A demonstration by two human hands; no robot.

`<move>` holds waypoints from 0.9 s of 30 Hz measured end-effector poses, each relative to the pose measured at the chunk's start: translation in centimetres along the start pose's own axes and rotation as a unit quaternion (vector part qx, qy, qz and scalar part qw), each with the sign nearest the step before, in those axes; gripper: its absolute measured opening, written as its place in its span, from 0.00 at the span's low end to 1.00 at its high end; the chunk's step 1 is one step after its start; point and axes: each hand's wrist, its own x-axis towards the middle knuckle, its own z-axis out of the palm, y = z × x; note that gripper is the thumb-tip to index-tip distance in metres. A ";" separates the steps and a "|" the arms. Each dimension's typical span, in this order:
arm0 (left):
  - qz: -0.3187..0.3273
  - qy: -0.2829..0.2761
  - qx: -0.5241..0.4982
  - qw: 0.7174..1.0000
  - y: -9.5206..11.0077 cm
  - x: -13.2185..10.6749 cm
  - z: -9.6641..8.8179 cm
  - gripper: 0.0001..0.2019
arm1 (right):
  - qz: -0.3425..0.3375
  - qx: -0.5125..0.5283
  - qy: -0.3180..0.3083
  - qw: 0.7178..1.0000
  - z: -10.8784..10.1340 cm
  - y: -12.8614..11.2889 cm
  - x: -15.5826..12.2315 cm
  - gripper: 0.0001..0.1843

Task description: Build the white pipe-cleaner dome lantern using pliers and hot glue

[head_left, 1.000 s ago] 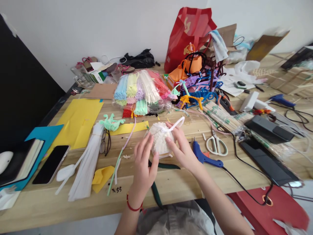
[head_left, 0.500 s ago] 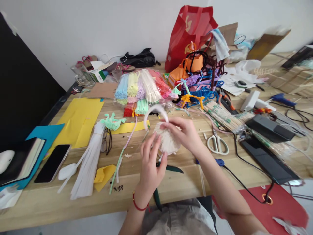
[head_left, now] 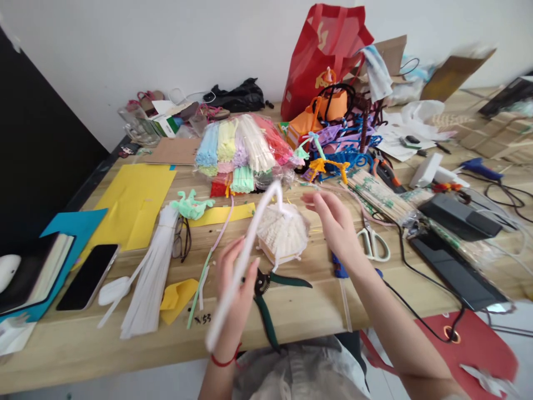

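A cream, fuzzy domed piece (head_left: pixel 283 232) of wound pipe cleaners stands on the table between my hands. From its top rises a long white pipe cleaner (head_left: pixel 250 239), sharply bent and blurred, slanting down toward me. My left hand (head_left: pixel 235 283) is left of the piece, fingers apart from the thumb. The pipe cleaner crosses in front of that hand, and no finger covers it. To the right of the piece, clear of it, my right hand (head_left: pixel 335 219) hovers open with fingers stretched out. Green-handled pruning shears (head_left: pixel 266 305) lie just below the piece.
Bundled pipe cleaners in plastic (head_left: pixel 239 150) lie behind. White strips (head_left: pixel 152 278), a phone (head_left: pixel 88 276) and yellow sheets (head_left: pixel 137 205) are on the left. White scissors (head_left: pixel 377 244), a power cable (head_left: pixel 410 278) and packs of sticks (head_left: pixel 381 194) occupy the right. A red bag (head_left: pixel 325 61) stands behind.
Both hands have come off the cream piece, the left going down and left, the right moving right. The white pipe cleaner has gone from a curved loop to a long straight slant.
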 end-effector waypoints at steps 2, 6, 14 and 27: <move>-0.018 0.016 0.011 1.000 -1.5 -0.7 -1.2 0.07 | -0.050 -0.076 0.062 0.994 -0.7 0.6 -3.4 0.10; -0.069 -0.055 0.028 0.996 -3.7 -2.5 -2.8 0.07 | -0.052 -0.183 -0.095 0.977 -0.7 2.5 -10.4 0.03; -0.126 -0.118 -0.015 0.985 -3.5 -4.3 -2.1 0.12 | -0.057 -0.374 -0.193 0.905 2.5 5.0 -15.5 0.22; -0.245 0.005 -0.176 0.953 0.1 -3.1 -0.5 0.14 | 0.005 -0.006 -0.193 0.981 5.4 2.0 -13.6 0.10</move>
